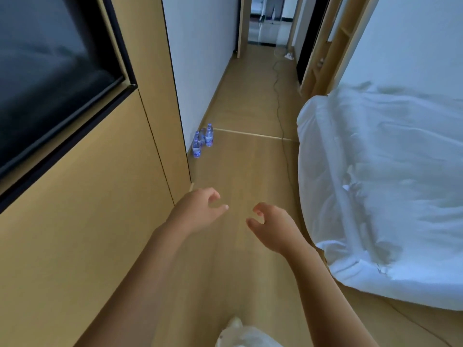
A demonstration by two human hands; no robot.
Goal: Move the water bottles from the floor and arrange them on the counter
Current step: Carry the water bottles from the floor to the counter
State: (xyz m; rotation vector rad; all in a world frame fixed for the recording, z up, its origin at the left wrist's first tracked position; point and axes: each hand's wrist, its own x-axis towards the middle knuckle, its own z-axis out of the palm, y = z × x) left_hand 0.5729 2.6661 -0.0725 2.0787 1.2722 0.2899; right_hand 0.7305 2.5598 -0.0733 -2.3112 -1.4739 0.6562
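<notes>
Bottles (203, 141): a small cluster of clear plastic water bottles with blue-and-white labels and blue caps, standing upright on the floor (238, 171) at its left edge, against the foot of the white wall (200, 58) where it meets the wood panel (100, 196); they stand close together, partly overlapping, so the exact count cannot be told. Left hand (198, 209): bare, held out over the floor, fingers loosely curled and apart from the thumb, holding nothing, well short of the bottles. Right hand (270, 226): bare, beside the left and apart from it, fingers loosely curled with a gap to the thumb, holding nothing. Floor: light wood, running as a corridor toward a doorway (265, 21) at the far end, with a pale strip across it just beyond the bottles. Cable (280, 108): thin, dark, lying along the right side of the floor from the far end past the bed. Bed (380, 184): white rumpled sheets, at the right edge of the floor, its near corner just beside the right forearm. Screen (50, 71): dark, black-framed, set in the wood panel at upper left. White cloth (240, 334): blurred, at the bottom edge between the forearms
</notes>
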